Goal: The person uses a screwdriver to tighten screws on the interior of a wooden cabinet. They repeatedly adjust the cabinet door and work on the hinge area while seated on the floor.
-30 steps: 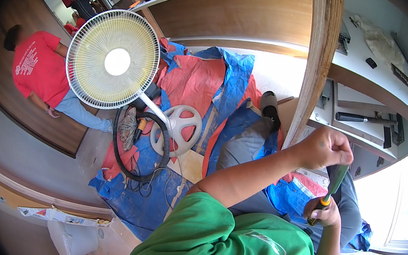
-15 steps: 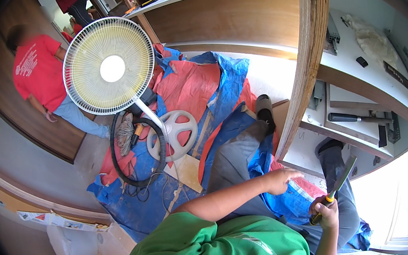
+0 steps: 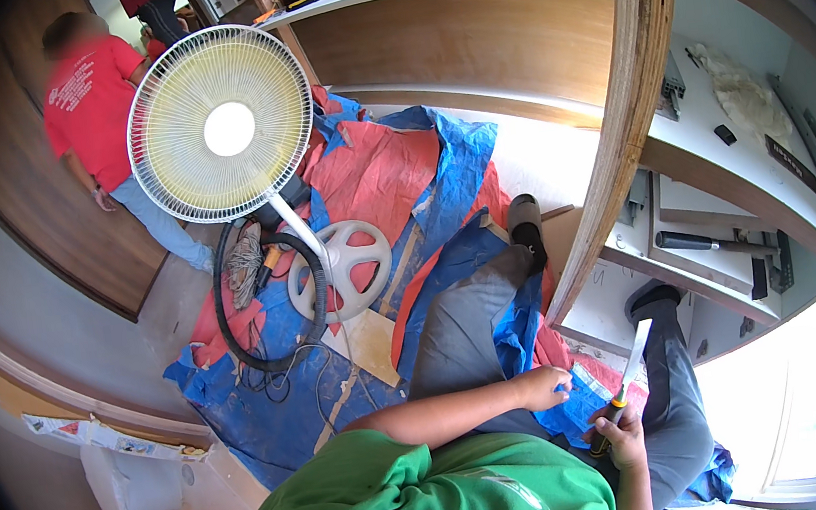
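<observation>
My right hand (image 3: 625, 437) is wrapped round the black and yellow handle of a chisel (image 3: 634, 362). Its flat, bright blade points up and away from me, tilted slightly right, above my right leg. My left hand (image 3: 542, 388) hovers over the blue tarp (image 3: 575, 415), a short way left of the chisel and apart from it. Its fingers are curled in; whether anything small is inside them is hidden.
An upright wooden post (image 3: 615, 131) and open shelving holding a hammer (image 3: 693, 241) stand to my right. Ahead-left are a white fan (image 3: 220, 125) and a black hose (image 3: 225, 326) on red and blue tarps. A person in a red shirt (image 3: 88, 100) stands far left.
My left hand has dropped slightly left, its fingers curling in. My right hand has moved left and a little down, with the chisel turned more upright. The person in red has shifted right.
</observation>
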A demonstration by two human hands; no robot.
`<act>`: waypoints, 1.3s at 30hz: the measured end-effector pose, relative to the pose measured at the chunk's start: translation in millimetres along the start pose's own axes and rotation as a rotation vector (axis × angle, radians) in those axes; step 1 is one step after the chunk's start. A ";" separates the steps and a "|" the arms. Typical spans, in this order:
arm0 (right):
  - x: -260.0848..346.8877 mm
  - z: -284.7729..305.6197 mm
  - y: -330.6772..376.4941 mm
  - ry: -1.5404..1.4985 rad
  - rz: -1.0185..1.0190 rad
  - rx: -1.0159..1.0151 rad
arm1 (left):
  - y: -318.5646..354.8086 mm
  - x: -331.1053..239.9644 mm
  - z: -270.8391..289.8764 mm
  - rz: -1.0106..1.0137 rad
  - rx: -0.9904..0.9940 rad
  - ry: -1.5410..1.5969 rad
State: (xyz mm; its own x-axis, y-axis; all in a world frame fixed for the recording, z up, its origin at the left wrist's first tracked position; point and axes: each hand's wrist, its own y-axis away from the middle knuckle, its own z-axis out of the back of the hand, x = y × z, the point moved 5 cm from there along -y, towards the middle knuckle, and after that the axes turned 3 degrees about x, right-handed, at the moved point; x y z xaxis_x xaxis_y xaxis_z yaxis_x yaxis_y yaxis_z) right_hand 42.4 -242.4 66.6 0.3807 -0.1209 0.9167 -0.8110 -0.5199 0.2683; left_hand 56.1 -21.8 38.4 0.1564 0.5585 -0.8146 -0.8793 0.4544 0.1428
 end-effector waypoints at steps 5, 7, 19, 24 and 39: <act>-2.7 -4.1 -3.2 0.176 -0.016 0.007 | 2.7 -2.2 6.8 0.152 -0.003 0.151; -4.1 -2.5 -5.3 0.291 -0.014 -0.027 | 3.8 -6.0 3.1 0.197 0.025 0.101; 6.0 0.2 -4.2 0.580 0.148 -0.037 | -23.0 -65.5 15.5 0.012 -0.131 0.746; 16.0 -0.5 -4.2 0.543 0.264 -0.133 | -33.8 -79.3 21.7 0.032 -0.201 0.678; 148.1 42.1 -6.3 0.698 0.437 -0.304 | -71.9 -182.3 94.4 -0.124 -0.133 0.576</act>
State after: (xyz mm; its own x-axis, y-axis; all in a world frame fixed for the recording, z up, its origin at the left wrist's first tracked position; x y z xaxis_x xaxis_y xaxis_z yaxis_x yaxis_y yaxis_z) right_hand 122.6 -292.6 188.2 -0.2693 0.3399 0.9011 -0.9419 -0.2879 -0.1729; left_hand 133.4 -90.7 229.6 0.0254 0.0240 -0.9994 -0.9247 0.3805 -0.0143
